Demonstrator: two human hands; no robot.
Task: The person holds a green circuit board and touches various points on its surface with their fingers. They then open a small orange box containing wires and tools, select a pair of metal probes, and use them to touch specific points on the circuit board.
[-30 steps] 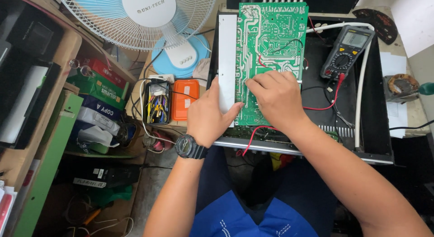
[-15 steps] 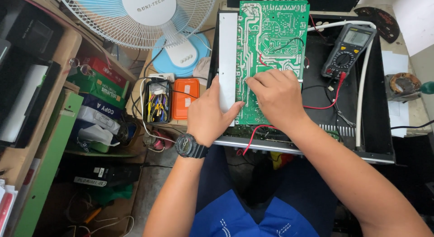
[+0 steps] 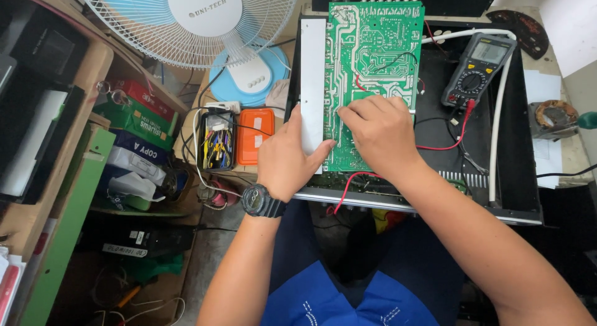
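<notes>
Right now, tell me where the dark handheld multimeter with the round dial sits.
In the head view, the dark handheld multimeter lies inside the open black chassis, right of the green circuit board and beyond the right hand.

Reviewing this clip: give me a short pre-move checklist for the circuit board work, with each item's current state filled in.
1. Both hands on the board: ok. The left hand rests on the white strip along the edge of the green circuit board; the right hand lies flat on its lower part.
2. Board seated over the black chassis: ok, it lies solder side up across the opening.
3. Red wire free of the hands: ok, it runs to the right of the right hand.
4. Multimeter out of the way: ok, it lies right of the board.
5. Power disconnected: cannot tell.
6. Fan not touching the board: ok, it is apart, upper left.
</notes>
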